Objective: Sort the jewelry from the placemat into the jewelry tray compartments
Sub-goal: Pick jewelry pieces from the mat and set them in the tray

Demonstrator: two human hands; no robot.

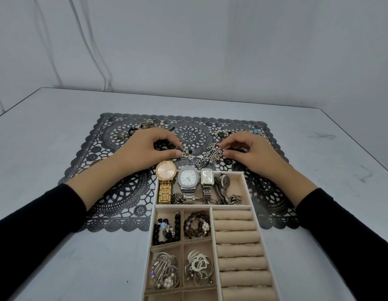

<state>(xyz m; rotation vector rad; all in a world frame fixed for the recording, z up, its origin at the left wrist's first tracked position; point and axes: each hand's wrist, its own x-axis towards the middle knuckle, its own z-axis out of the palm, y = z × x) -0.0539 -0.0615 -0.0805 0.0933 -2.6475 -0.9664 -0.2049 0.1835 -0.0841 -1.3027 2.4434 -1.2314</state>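
Jewelry tray [204,207] nearest me, its near end cut off by the frame; both hands pinch pieces on the placemat [123,198] beyond.

From the head view I see four watches [188,180] in the tray's far compartment, beads [178,220] and brooches [197,266] in the small squares. Left hand [143,148] pinches a small ring-and-charm piece [184,152] between thumb and fingers; right hand [249,153] pinches one end of a silver chain [207,158] trailing on the mat toward the tray. More jewelry [221,133] at the mat's far edge sits partly behind the hands, too small for me to name.
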